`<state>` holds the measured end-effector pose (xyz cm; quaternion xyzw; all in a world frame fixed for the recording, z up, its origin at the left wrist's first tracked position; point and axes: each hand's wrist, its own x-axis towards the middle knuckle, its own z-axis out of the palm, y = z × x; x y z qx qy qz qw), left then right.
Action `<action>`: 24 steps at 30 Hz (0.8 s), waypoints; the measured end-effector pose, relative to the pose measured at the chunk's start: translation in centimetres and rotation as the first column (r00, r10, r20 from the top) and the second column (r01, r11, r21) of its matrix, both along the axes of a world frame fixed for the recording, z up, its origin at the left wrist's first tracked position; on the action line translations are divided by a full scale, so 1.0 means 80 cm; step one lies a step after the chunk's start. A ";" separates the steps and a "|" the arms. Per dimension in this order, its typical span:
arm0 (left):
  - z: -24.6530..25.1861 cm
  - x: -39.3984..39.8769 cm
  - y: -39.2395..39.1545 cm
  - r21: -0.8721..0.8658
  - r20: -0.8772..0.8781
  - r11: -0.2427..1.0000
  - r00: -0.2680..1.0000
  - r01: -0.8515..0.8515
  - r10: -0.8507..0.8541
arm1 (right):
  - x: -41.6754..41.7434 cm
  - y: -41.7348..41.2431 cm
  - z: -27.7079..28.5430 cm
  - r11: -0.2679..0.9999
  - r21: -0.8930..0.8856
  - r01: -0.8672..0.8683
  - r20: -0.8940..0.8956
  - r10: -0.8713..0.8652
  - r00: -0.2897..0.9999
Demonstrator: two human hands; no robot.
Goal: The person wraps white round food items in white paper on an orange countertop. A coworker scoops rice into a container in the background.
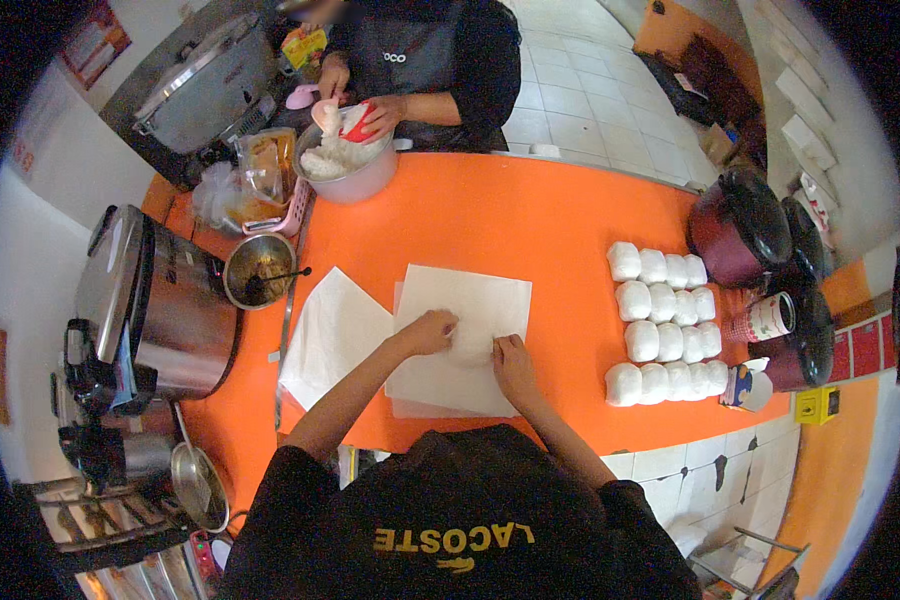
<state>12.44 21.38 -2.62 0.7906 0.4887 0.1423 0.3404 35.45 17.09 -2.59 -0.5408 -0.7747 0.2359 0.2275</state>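
White paper sheets [450, 292] lie in a stack on the orange table before me. On them, between my hands, is a pale whitish bundle [474, 337], blurred; its contents cannot be told. My left hand [433, 332] is at the bundle's left side with its fingers curled in. At its right side, my right hand [511, 356] has bent fingers closed near its edge, seemingly pinching thin wrapping. More white sheets [337, 337] lie folded or askew to the left. Rows of white wrapped bundles [660, 304] stand on the table's right part.
Across the table, a co-worker's hands [375, 116] hold a scoop and a red-edged item over a pot of rice [360, 176]. At left stand a steel bowl with a spoon [261, 262], a pink basket [296, 210] and a large cooker [187, 315]. Dark red pots [727, 232] stand right.
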 end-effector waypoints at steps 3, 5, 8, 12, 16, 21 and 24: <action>0.034 0.006 -0.023 -0.123 0.173 0.989 0.979 -0.083 0.104 | -0.006 -0.012 -0.011 0.999 -0.035 0.034 -0.047 -0.036 0.998; 0.053 0.016 -0.039 -0.145 0.267 0.981 0.950 -0.127 0.162 | -0.008 -0.016 -0.006 0.950 -0.303 0.072 -0.188 -0.134 0.973; 0.090 0.026 -0.056 -0.198 0.280 0.964 0.933 -0.175 0.227 | -0.008 -0.015 0.023 0.674 -0.731 -0.109 -0.478 -0.392 0.786; 0.162 0.027 -0.067 -0.310 0.179 0.942 0.965 -0.131 0.193 | -0.006 -0.011 0.060 0.472 -0.805 -0.359 -0.592 -0.619 0.516; 0.185 0.038 -0.078 0.333 0.309 0.941 0.950 -0.057 -0.051 | 0.007 -0.010 0.086 0.460 -0.723 -0.516 -0.685 -0.573 0.450; 0.220 0.032 -0.084 0.591 0.130 0.807 0.985 0.016 -0.114 | 0.000 -0.029 0.180 0.448 -0.579 -0.682 -0.743 -0.634 0.214; 0.219 0.035 -0.092 0.797 0.111 0.603 0.991 -0.040 -0.080 | -0.012 -0.043 0.184 0.543 -0.537 -0.645 -0.790 -0.592 0.159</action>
